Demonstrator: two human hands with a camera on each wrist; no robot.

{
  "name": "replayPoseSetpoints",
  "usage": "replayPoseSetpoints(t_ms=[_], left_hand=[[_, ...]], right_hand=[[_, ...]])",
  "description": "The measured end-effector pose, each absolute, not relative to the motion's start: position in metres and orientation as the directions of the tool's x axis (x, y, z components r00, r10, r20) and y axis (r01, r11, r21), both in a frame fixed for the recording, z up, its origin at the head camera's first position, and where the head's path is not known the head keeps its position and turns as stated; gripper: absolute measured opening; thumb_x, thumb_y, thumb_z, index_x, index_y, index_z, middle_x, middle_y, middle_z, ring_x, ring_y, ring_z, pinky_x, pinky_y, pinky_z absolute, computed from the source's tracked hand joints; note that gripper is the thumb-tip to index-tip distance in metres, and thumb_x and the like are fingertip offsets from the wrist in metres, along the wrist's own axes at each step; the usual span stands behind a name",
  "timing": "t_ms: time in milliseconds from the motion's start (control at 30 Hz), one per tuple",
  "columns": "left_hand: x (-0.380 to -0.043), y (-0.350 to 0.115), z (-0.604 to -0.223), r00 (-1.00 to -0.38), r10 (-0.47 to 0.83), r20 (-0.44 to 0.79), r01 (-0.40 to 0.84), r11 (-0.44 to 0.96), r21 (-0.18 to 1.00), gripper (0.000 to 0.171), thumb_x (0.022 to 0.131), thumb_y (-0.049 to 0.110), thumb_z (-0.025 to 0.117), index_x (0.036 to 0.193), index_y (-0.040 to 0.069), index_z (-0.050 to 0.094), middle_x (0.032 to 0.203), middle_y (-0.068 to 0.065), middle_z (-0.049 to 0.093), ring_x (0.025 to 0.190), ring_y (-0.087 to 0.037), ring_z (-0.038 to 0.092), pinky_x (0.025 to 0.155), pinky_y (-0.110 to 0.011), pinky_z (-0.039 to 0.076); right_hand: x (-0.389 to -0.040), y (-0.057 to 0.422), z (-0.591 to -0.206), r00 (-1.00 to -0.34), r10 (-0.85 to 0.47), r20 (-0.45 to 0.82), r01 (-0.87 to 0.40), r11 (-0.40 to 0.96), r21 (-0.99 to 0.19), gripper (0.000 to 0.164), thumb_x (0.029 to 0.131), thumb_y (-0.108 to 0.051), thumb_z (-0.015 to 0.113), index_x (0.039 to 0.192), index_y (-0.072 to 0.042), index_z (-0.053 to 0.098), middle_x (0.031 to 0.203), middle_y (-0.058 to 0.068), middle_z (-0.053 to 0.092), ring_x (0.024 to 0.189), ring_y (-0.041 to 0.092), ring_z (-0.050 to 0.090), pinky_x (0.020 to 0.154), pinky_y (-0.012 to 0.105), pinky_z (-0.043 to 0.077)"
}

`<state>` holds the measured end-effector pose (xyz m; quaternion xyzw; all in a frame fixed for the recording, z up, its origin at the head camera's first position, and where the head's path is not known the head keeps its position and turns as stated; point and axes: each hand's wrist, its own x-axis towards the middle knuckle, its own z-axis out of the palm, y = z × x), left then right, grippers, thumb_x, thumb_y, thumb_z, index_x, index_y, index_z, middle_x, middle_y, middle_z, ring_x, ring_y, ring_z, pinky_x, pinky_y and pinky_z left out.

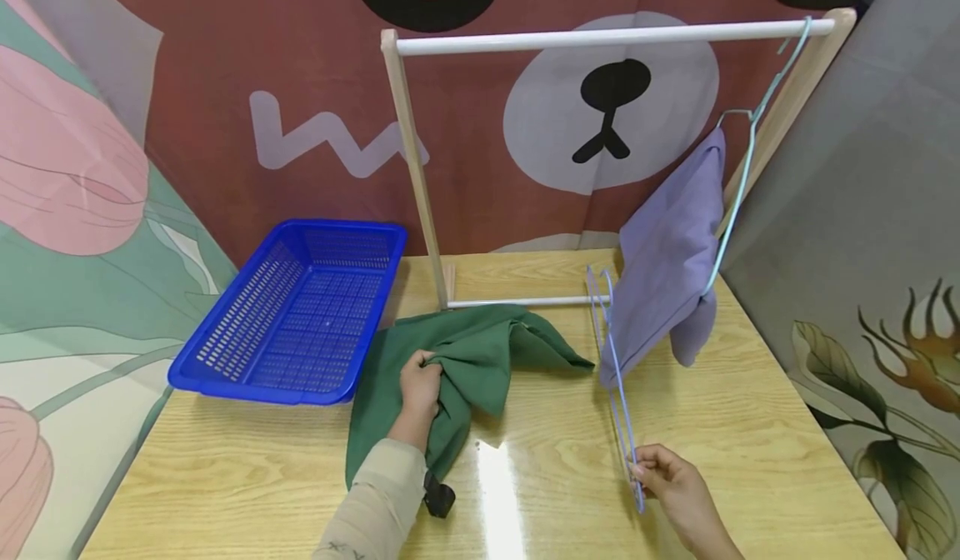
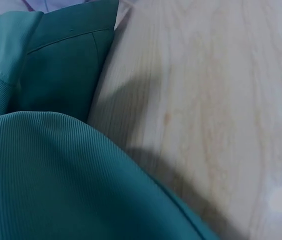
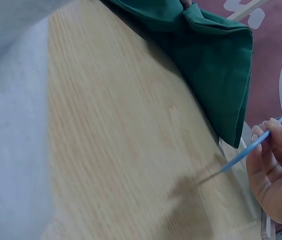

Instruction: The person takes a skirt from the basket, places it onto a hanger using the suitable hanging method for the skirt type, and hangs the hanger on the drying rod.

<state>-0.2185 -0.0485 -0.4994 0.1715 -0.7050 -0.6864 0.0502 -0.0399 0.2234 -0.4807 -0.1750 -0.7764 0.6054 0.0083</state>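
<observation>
My left hand (image 1: 422, 389) grips a bunched fold of a green cloth (image 1: 480, 377), which looks like a garment with stitched seams. Part of it lies on the table and part is lifted; in the left wrist view the green cloth (image 2: 41, 170) hides the hand. On the right, my right hand (image 1: 675, 493) pinches one end of a thin lavender-blue clothes hanger (image 1: 622, 389) between thumb and fingers. The hanger stands edge-on to the head view, its hook end pointing away, apart from the green cloth. In the right wrist view the fingers hold the hanger (image 3: 248, 151).
A wooden rack with a white rail (image 1: 600, 39) stands at the back. From its right end a turquoise hanger (image 1: 742, 177) carries a purple cloth (image 1: 667, 243), close behind the held hanger. Left of the green cloth sits a blue plastic basket (image 1: 367, 327) on the wooden table (image 1: 555, 493).
</observation>
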Motion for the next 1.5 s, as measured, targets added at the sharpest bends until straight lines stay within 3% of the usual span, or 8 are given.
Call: replayPoseSetpoints(t_ms=[367, 733, 1067, 1367, 1500], left_hand=[[-0.222, -0.049, -0.493, -0.921, -0.324, -0.218, -0.191, -0.116, 0.975, 0.021, 0.072, -0.011, 0.04, 0.075, -0.001, 0.058, 0.092, -0.016, 0.051, 0.072, -0.023, 0.046, 0.058, -0.027, 0.04], [-0.228, -0.048, -0.485, -0.916, -0.314, -0.249, -0.194, -0.196, 0.961, 0.022, 0.076, -0.009, 0.04, 0.066, 0.008, 0.051, 0.079, -0.01, 0.046, 0.058, -0.018, 0.042, 0.052, -0.027, 0.037], [-0.23, -0.039, -0.472, -0.895, -0.4, -0.199, -0.108, -0.239, 0.965, 0.023, 0.073, -0.012, 0.039, 0.065, 0.006, 0.049, 0.08, -0.012, 0.047, 0.063, -0.019, 0.044, 0.056, -0.027, 0.038], [-0.222, -0.032, -0.473, -0.945, -0.324, -0.043, -0.058, 0.038, 0.998, 0.023, 0.066, -0.014, 0.043, 0.073, 0.001, 0.06, 0.087, -0.012, 0.059, 0.078, -0.025, 0.053, 0.065, -0.031, 0.044], [-0.215, -0.03, -0.473, -0.97, -0.235, 0.058, 0.004, 0.223, 0.975, 0.021, 0.066, -0.011, 0.048, 0.072, 0.004, 0.062, 0.079, -0.011, 0.061, 0.072, -0.025, 0.054, 0.063, -0.032, 0.045]], right_hand=[[-0.034, 0.22, -0.486, -0.952, 0.146, -0.268, 0.291, 0.171, -0.941, 0.021, 0.081, 0.0, 0.052, 0.096, 0.015, 0.049, 0.075, 0.003, 0.05, 0.065, 0.011, 0.054, 0.061, 0.024, 0.047], [-0.031, 0.218, -0.49, -0.977, -0.04, -0.211, 0.208, 0.073, -0.976, 0.03, 0.084, -0.002, 0.05, 0.098, 0.022, 0.04, 0.076, -0.001, 0.052, 0.067, 0.008, 0.055, 0.063, 0.023, 0.047], [-0.031, 0.208, -0.491, -0.988, -0.07, -0.141, 0.143, -0.031, -0.989, 0.03, 0.083, -0.002, 0.051, 0.094, 0.024, 0.04, 0.075, 0.0, 0.052, 0.066, 0.008, 0.054, 0.06, 0.022, 0.047], [-0.032, 0.204, -0.489, -0.988, -0.058, -0.146, 0.15, -0.055, -0.987, 0.023, 0.082, -0.002, 0.052, 0.091, 0.018, 0.046, 0.074, 0.0, 0.053, 0.065, 0.008, 0.053, 0.058, 0.021, 0.047], [-0.034, 0.202, -0.489, -0.991, -0.054, -0.126, 0.129, -0.062, -0.99, 0.022, 0.082, -0.002, 0.052, 0.091, 0.017, 0.047, 0.074, 0.0, 0.055, 0.064, 0.008, 0.055, 0.058, 0.021, 0.047]])
